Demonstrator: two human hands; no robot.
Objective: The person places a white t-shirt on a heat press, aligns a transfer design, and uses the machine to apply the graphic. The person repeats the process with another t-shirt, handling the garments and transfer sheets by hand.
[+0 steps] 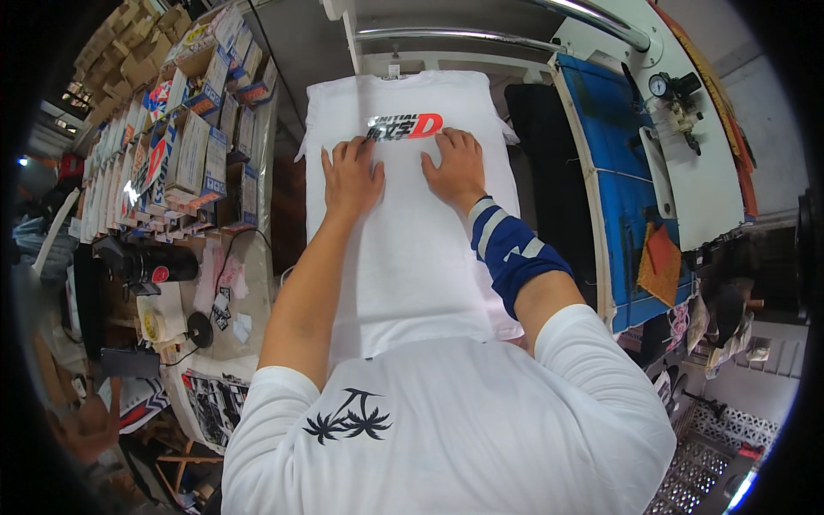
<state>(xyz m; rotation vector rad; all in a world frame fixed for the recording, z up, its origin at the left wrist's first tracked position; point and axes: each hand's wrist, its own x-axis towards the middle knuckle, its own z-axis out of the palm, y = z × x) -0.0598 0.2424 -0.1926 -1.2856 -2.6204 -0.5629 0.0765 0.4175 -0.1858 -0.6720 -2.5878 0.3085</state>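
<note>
A white T-shirt (412, 232) lies spread flat in front of me, its collar at the far end. Across its chest runs a printed design (405, 126) in black and red. My left hand (352, 176) rests on the shirt with fingers spread, its tips at the left lower edge of the print. On the other side, my right hand (455, 167) lies flat on the cloth, fingertips by the red part of the print. Neither hand grips anything. A blue and white band (515, 245) wraps my right forearm.
Stacked cardboard boxes (196, 159) line the left side above a cluttered table (245, 266). To the right stand a black platen (545, 163) and a blue panel (635, 206). A metal bar (463, 36) crosses beyond the shirt, and a pressure gauge (658, 85) sits far right.
</note>
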